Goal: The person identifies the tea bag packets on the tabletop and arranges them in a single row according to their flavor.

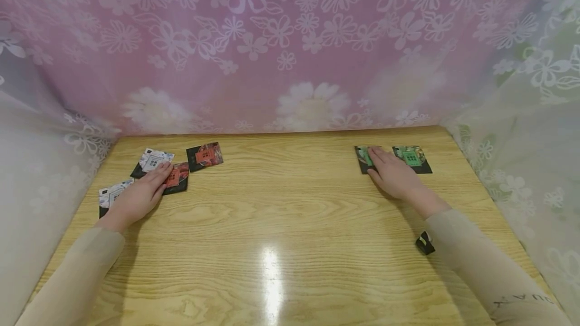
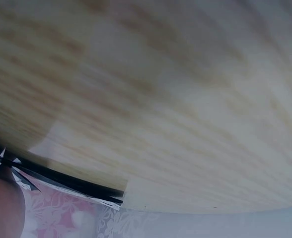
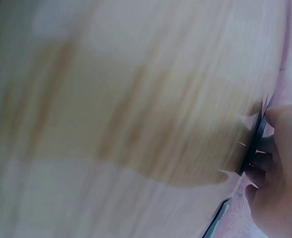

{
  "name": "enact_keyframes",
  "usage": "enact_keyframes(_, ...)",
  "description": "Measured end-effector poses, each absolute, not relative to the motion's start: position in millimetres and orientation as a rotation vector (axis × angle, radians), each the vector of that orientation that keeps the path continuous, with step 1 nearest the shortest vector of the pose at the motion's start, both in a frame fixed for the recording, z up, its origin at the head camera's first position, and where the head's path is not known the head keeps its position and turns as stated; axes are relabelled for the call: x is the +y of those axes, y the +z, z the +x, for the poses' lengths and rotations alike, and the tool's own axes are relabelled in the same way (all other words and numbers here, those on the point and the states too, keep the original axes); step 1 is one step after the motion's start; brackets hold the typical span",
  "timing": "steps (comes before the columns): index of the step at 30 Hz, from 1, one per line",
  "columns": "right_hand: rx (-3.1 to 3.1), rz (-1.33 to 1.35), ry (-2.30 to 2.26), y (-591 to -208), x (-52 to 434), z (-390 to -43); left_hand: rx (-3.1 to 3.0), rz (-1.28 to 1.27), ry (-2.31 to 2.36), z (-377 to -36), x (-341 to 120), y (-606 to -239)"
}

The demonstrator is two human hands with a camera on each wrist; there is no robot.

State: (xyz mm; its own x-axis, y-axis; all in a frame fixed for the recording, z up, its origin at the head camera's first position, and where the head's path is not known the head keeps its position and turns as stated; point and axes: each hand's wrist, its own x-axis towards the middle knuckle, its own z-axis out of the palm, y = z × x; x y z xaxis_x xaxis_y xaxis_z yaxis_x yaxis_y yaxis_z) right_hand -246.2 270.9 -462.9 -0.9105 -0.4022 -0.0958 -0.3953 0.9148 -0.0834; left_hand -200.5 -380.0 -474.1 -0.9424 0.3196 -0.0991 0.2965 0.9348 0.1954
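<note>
Closest to us, lower left, in comes the left sleeve (image 1: 77,265), and there's the left hand (image 1: 138,197), fingers laid out straight, no pinch showing! The lower white packet (image 1: 113,192) peeks from behind it; the upper white packet (image 1: 153,159) and near red packet (image 1: 178,180) sit at its fingertips. That red one leans slightly, dark band downframe, long axis too covered to call. The far red packet (image 1: 205,156) tilts up rightward, long way across. Over right of centre, the left green packet (image 1: 362,159) lies under the right hand (image 1: 396,177), fingers extended over it, no pinch visible; band downframe, long axis hidden. Light, even fingertip pressure should serve best, corners kept visible against twisting. Just beside, right green packet (image 1: 414,159), long way across.
</note>
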Motion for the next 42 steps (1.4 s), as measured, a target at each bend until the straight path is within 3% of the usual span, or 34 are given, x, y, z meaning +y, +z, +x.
enact_keyframes(23,2.962,-0.626,-0.061,-461.1,277.1,-246.5,2.956,0.543,0.016,-200.9,-374.9,-468.5)
enact_keyframes(42,2.938,-0.609,-0.025,-460.5,274.5,-245.6,3.016,0.665,-0.119,-178.1,-366.5,-463.1)
